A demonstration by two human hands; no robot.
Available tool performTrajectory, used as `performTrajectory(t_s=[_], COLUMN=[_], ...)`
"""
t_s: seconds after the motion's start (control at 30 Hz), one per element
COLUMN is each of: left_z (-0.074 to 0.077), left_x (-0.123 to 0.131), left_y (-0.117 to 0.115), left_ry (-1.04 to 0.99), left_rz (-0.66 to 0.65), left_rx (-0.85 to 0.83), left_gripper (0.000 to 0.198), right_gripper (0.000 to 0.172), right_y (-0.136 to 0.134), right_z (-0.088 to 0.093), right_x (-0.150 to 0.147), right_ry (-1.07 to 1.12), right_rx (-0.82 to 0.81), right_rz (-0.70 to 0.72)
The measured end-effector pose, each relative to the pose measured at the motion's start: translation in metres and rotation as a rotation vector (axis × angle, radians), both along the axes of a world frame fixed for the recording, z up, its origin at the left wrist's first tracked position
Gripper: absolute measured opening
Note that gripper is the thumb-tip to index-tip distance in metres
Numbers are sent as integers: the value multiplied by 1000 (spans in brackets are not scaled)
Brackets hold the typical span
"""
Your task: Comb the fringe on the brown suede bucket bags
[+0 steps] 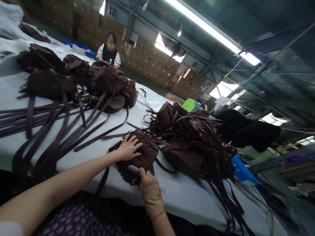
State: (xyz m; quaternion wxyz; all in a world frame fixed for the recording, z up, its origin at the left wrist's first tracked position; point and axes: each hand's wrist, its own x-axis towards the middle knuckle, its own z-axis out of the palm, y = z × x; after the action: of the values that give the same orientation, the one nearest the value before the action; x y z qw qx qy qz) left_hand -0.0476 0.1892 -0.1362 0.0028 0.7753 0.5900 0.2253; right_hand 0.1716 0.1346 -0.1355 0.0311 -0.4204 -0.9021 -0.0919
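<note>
A dark brown fringed leather bag (pixel 147 149) lies on the white-covered table in front of me. My left hand (pixel 129 149) presses flat on its upper side with the fingers spread. My right hand (pixel 149 183), in a tan glove that leaves the fingertips bare, is closed around a greyish, round-ended tool (pixel 133 169). The tool's end rests against or just over the bag's fringe near the table's front edge; whether it touches cannot be seen. The exact kind of tool does not show, as the hand hides the rest of it.
Right of my hands is a heap of similar brown bags (pixel 187 154), its straps hanging over the edge. Another pile (pixel 105 82) with long straps spreads to the left. A blue bin (pixel 244 172) stands at the right. Across the table is a person (pixel 109 54), before stacked cartons (pixel 147 64).
</note>
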Motion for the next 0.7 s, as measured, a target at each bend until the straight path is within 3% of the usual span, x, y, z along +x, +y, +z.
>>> performTrajectory(t_s=[0.23,0.33,0.5,0.7], left_z=[-15,-20,-23,-24], left_x=[-8,-8,-6,-5], left_y=[11,15,17,18], left_ry=[-50,-60,-60,-94], left_rz=[41,47,59,76], left_rx=[-44,-79,-67,-80], left_gripper=[53,53,53,53], right_gripper=[39,39,21,26], right_y=[7,7,1,-15], right_z=[-6,-6,0,-3], right_x=[15,11,-6,-4], right_ry=[-44,-20,51,111], right_rx=[-121,-168,-270,-376], right_rz=[116,89,29,-5])
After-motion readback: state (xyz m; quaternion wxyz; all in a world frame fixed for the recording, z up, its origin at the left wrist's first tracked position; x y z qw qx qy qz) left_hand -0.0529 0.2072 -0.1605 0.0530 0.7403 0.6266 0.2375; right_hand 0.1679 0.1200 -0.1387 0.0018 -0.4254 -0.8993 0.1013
